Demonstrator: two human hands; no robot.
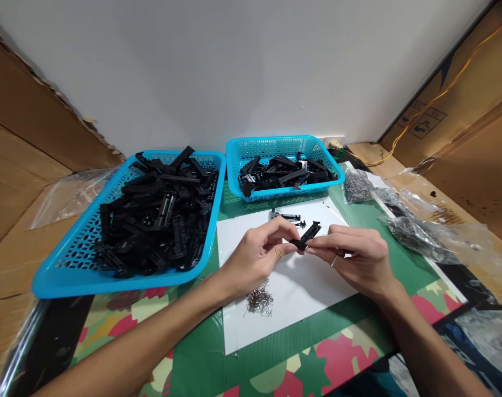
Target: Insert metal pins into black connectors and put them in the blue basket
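Between my two hands, above the white sheet (251, 325), is a slim black plastic part (311, 232), tilted up to the right. My left hand (261, 248) pinches its lower left end with thumb and forefinger. Farther along, my right hand (354, 253), with a ring on one finger, also grips it with the fingertips. Whether a small metal piece sits in those fingertips I cannot make out. Behind the hands, a few similar black parts (287, 216) lie on the sheet. A small heap of thin bent metal wires (259, 300) lies below my left hand.
A large blue basket (122, 289) heaped with black parts stands at the left. Another blue basket (284, 194) holds more at the back. Clear bags of metal pieces (412, 234) lie at the right. Cardboard (474, 132) flanks the table, with a yellow wire (435, 99) at right.
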